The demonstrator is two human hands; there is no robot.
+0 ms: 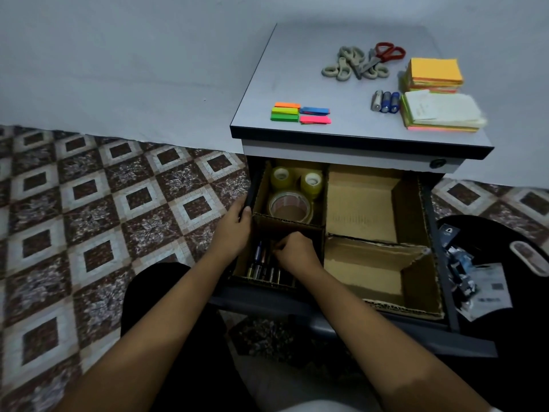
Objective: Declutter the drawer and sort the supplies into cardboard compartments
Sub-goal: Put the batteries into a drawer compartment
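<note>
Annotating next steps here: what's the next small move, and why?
Probably draw the right hand out of the pens compartment and reach for the scissors on the cabinet top. Pens and tape rolls are already sorted; both right compartments hold nothing, and the left hand grips the drawer wall.

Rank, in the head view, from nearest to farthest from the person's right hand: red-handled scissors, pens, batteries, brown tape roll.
1. Pens, beneath the right hand, drawer front-left.
2. Brown tape roll, just behind them.
3. Batteries, on the cabinet top.
4. Red-handled scissors, farther back on top.
</note>
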